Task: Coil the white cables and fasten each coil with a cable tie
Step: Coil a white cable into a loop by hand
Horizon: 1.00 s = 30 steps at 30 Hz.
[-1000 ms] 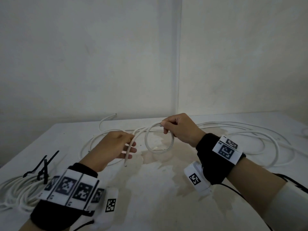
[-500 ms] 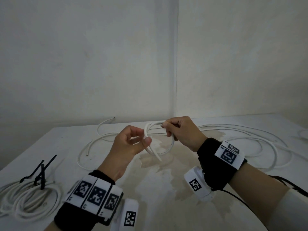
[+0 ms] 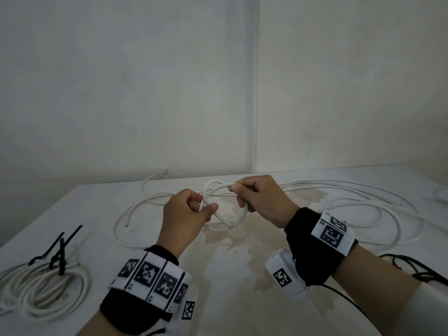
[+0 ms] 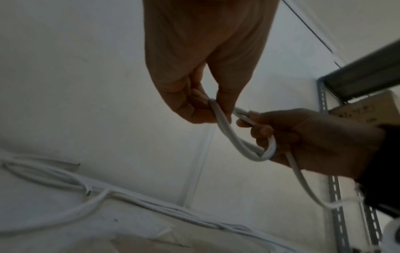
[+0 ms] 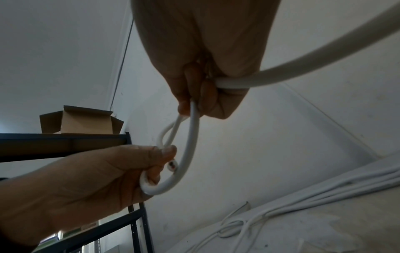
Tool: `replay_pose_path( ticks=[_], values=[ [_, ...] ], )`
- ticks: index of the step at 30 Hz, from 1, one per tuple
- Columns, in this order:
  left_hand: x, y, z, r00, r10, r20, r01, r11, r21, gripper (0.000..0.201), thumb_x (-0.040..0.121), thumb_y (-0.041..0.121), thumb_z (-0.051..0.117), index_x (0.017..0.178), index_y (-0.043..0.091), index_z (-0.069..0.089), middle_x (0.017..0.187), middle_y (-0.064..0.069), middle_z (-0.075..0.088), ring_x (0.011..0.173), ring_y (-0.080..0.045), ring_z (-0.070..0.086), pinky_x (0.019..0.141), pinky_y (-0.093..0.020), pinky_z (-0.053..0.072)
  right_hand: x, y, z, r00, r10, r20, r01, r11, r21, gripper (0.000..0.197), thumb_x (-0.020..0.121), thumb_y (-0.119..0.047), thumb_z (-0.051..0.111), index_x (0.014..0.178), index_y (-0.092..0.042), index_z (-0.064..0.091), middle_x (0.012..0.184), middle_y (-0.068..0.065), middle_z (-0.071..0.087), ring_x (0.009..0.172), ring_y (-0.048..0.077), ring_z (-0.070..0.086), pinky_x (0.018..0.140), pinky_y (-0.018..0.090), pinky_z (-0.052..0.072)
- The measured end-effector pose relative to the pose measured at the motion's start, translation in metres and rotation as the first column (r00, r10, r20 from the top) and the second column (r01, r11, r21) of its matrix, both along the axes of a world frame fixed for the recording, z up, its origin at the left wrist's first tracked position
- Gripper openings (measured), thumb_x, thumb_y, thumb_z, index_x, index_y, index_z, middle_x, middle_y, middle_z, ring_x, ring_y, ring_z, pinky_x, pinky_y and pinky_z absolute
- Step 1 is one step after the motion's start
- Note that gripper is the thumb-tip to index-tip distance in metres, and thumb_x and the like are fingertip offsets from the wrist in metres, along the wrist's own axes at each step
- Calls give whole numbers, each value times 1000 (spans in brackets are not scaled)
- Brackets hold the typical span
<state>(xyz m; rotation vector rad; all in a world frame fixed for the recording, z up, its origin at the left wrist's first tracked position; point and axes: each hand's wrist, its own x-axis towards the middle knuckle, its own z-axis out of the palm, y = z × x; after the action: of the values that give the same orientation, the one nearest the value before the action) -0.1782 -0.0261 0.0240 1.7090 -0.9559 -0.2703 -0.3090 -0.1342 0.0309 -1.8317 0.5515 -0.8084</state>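
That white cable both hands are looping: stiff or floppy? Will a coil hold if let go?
Probably semi-stiff: the white cable keeps a smooth round loop between left hand and right hand, no kinks. Likely springy: loose lengths on the table lie in wide arcs, so a released coil may open. The tied coil needed black ties.

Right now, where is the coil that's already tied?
In the head view, the tied coil lies on the table at the near left, left of the left hand, with black cable ties on it.
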Motion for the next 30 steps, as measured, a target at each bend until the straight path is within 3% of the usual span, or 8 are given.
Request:
replay_pose_path(
  ticks=[2, 5, 8, 11, 14, 19, 25, 30],
  values=[
    [1, -1, -2, 988, 56, 143, -56, 998, -2, 29, 75, 9, 74, 67, 19, 48, 57, 2, 49, 50, -10, 59, 53, -21, 46, 1, 2, 0, 1000, 10, 8, -10, 999, 35, 25, 92, -12, 54, 79, 7, 65, 50, -1, 51, 40, 5, 37, 45, 15, 34],
    [5, 0, -6, 944, 102, 312, -106, 994, -2, 36, 79, 5, 66, 62, 24, 40, 57, 5, 50, 58, -20, 59, 54, -26, 41, 4, 7, 3, 999, 47, 18, -48, 998, 33, 23, 91, -10, 55, 71, -3, 63, 47, -4, 51, 38, 4, 37, 44, 13, 34],
    [8, 2, -11, 905, 57, 421, -63, 998, -1, 24, 80, 6, 63, 70, 18, 46, 70, 2, 50, 64, -15, 48, 58, -23, 35, 4, 4, 4, 999, 21, 38, -23, 998, 55, 22, 92, -10, 54, 79, 5, 64, 47, -3, 51, 39, 5, 37, 43, 14, 34],
    [7, 5, -7, 976, -130, 177, 136, 990, -24, 8, 86, 4, 57, 86, 11, 53, 87, -4, 59, 76, -14, 55, 64, -15, 42, 2, -1, 1, 999, 12, 50, -16, 996, 89, 20, 92, -11, 54, 78, -2, 65, 45, -7, 54, 40, 7, 36, 43, 15, 34],
    [1, 10, 0, 936, -304, -179, 300, 953, -50, 10, 93, 6, 48, 84, 10, 50, 69, 0, 61, 55, -6, 58, 48, -19, 42, 2, 0, -2, 998, -7, 58, 1, 995, 101, 20, 92, -11, 54, 75, -10, 64, 45, -7, 56, 38, 6, 37, 42, 15, 34],
    [7, 13, 1, 936, -294, -193, 302, 953, 15, 37, 99, 25, 37, 76, 11, 63, 60, 5, 50, 47, -2, 40, 48, -14, 32, -3, -4, -2, 997, -53, 48, 48, 995, 82, 22, 92, -11, 54, 73, -11, 65, 44, -7, 55, 39, 8, 37, 43, 16, 34],
    [20, 15, 7, 943, -248, 222, 227, 967, 115, 39, 97, 30, 39, 67, 22, 64, 56, 8, 50, 50, 5, 48, 51, -7, 35, -5, -6, 0, 993, -82, 85, 79, 996, 40, 23, 91, -9, 55, 72, -11, 66, 46, -7, 55, 37, 6, 36, 42, 15, 33],
    [19, 16, 7, 956, -290, 42, 287, 956, 68, 37, 97, 30, 40, 73, 18, 66, 58, 10, 52, 51, 2, 46, 56, -11, 37, -5, -6, 0, 986, -124, 113, 123, 992, 13, 20, 91, -11, 56, 76, -2, 66, 45, -8, 55, 38, 6, 37, 43, 15, 34]
  ],
)
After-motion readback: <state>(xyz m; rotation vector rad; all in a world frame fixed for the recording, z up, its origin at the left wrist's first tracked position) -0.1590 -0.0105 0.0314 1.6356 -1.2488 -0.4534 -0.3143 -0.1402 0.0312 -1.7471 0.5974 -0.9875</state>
